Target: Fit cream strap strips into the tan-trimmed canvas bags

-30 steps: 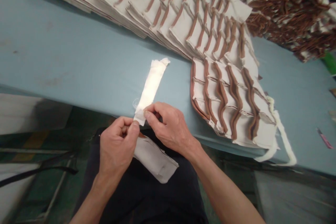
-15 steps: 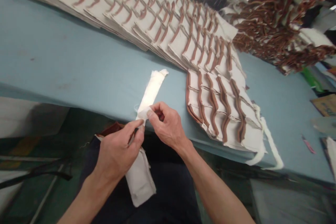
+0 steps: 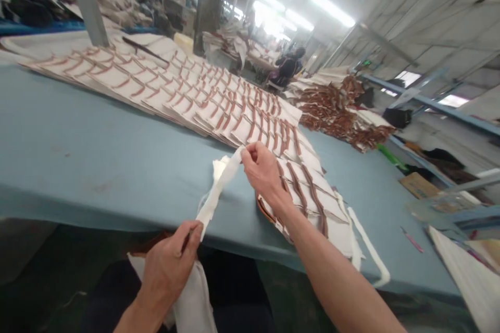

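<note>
My left hand (image 3: 172, 265) is closed near my lap, pinching the lower end of a narrow white fabric strip (image 3: 219, 187) together with a folded cream fabric piece (image 3: 191, 302) that hangs below it. My right hand (image 3: 263, 169) is raised over the blue table (image 3: 97, 151), its fingers pinched on the upper part of the same strip, which stretches taut between the two hands. Just right of my right hand lies a stack of cream fabric pieces with brown trim (image 3: 312, 197).
Long overlapping rows of cream pieces with brown trim (image 3: 175, 93) cover the far side of the table. A loose heap of the same pieces (image 3: 344, 109) lies at the back right. A pink tool (image 3: 410, 239) rests near the right edge. A seated person (image 3: 287, 67) works far behind.
The head camera has tilted up, revealing the workshop. My right hand slid up along the strip and lifted it off the table; my left hand stayed low holding the bottom end.
</note>
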Available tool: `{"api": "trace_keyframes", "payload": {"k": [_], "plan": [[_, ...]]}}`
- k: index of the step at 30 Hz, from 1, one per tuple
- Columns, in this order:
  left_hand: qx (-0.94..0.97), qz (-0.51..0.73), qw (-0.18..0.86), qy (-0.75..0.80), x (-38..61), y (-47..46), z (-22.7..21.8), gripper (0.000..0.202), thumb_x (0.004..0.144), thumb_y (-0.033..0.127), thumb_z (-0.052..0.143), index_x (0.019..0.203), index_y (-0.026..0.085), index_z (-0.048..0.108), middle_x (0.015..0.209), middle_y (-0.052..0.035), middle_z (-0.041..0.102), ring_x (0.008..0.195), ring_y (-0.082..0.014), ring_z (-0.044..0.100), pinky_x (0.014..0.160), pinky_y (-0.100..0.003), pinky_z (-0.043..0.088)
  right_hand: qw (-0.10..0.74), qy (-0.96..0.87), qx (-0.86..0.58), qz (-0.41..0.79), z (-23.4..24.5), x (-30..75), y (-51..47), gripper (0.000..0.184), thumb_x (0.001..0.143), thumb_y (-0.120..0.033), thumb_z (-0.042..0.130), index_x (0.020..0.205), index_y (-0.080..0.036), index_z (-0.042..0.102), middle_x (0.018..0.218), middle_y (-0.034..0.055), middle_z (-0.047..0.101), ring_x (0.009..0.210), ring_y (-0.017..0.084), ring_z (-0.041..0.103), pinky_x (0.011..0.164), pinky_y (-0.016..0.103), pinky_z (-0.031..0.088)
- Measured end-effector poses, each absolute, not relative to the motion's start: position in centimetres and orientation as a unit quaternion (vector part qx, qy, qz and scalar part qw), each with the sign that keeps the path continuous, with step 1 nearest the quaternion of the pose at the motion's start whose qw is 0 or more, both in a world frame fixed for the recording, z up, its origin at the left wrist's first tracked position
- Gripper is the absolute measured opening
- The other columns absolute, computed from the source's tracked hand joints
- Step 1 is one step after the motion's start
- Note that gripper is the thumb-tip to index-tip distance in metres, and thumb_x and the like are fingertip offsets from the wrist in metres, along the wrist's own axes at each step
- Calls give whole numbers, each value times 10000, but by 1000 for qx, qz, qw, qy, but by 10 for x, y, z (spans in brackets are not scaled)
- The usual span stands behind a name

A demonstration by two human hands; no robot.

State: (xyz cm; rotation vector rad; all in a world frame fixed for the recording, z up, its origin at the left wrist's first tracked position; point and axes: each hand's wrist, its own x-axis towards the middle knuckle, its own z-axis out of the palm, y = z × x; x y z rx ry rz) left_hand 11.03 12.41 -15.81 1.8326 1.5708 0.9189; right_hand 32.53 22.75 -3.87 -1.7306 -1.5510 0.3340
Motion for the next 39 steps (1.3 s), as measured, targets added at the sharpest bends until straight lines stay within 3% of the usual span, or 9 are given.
{"api": "trace_keyframes", "payload": {"k": [6, 13, 18, 24, 27, 31, 36, 39], "plan": [[637, 285, 358, 620, 112, 127, -146, 316, 1030, 476, 493, 937, 307, 742, 555, 33, 723, 562, -264, 740, 549, -285, 365, 359, -631, -686, 48, -13, 357, 282, 174, 951, -223, 566, 785, -265, 536, 662, -46, 565, 697, 202, 548, 722, 328, 352], [589, 274, 458, 607, 115, 130, -168, 492, 1010, 696, 437, 1010, 275, 692, 498, 53, 616, 448, -229, 584, 467, -284, 321, 337, -615, -713, -13, -11, 400, 332, 169, 961, -211, 526, 800, -261, 531, 749, 0, 624, 771, 221, 579, 767, 343, 400], [521, 311, 470, 641, 119, 127, -176, 620, 894, 824, 541, 1033, 246, 716, 457, 61, 567, 383, -186, 465, 441, -263, 279, 327, -600, -729, -39, -4, 434, 365, 170, 947, -176, 520, 798, -252, 547, 785, 20, 623, 804, 224, 567, 799, 355, 417], [476, 244, 551, 641, 111, 134, -170, 764, 784, 911, 624, 1131, 237, 721, 539, -6, 728, 426, -214, 582, 439, -247, 370, 330, -600, -726, -60, 3, 471, 400, 213, 899, -90, 521, 761, -252, 531, 809, 45, 602, 868, 241, 549, 884, 391, 432], [456, 253, 546, 656, 114, 132, -165, 804, 726, 931, 658, 1132, 241, 729, 521, 1, 714, 425, -213, 569, 437, -248, 370, 346, -595, -724, -59, 11, 490, 408, 220, 867, -72, 527, 744, -255, 533, 774, 38, 570, 880, 248, 545, 906, 409, 446], [456, 319, 496, 667, 123, 128, -156, 689, 774, 864, 667, 1069, 246, 751, 475, 26, 658, 402, -190, 522, 448, -240, 330, 385, -573, -722, -41, 34, 509, 403, 230, 842, -48, 510, 733, -247, 549, 721, 26, 539, 869, 243, 563, 906, 431, 473], [489, 296, 494, 655, 114, 132, -163, 674, 789, 786, 705, 1162, 230, 791, 551, 5, 727, 432, -222, 606, 426, -270, 432, 455, -561, -690, 34, 63, 498, 358, 204, 940, -102, 529, 788, -236, 553, 697, 0, 561, 756, 183, 581, 731, 328, 523], [545, 347, 422, 636, 100, 130, -177, 591, 902, 674, 676, 1315, 269, 795, 773, -21, 836, 661, -283, 774, 538, -298, 581, 487, -560, -662, 101, 73, 474, 312, 225, 1006, -151, 555, 799, -238, 537, 663, -30, 567, 590, 123, 535, 563, 247, 487]]}}
